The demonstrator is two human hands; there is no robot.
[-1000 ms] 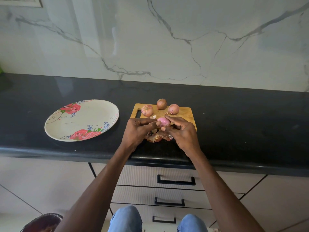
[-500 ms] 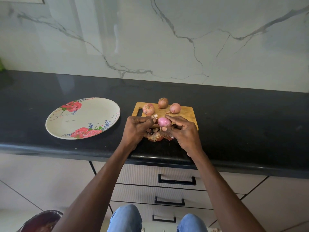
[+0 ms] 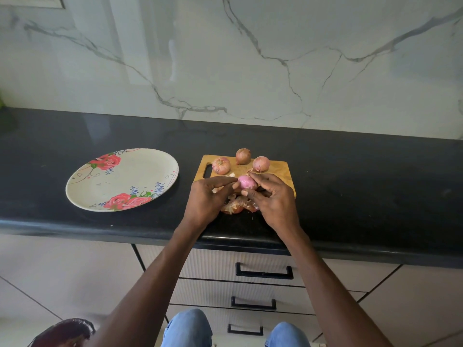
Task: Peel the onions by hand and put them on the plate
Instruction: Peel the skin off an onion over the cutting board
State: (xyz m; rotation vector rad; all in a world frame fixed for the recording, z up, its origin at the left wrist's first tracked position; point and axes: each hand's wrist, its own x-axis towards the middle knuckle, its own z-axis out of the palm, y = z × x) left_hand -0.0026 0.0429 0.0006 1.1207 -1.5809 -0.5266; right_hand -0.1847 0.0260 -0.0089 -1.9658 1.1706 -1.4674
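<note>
three unpeeled onions [image 3: 261, 163] on board [image 3: 280, 169] — one peeled onion [image 3: 246, 181] in both hands' grip — left hand [image 3: 206, 200], right hand [image 3: 274, 197]

We see a plate [image 3: 120, 180] on the counter [image 3: 363, 176], left of a cutting board [image 3: 279, 169]. Three onions [image 3: 243, 156] sit along the board's far edge, peelings [image 3: 234, 206] at its near edge.

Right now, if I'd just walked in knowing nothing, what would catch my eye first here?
Probably the glossy pink peeled onion, held between the left hand and right hand over the wooden cutting board. Behind it three unpeeled onions sit on the board. To the left, the rose-patterned plate lies on the black counter with no onions on it.
</note>
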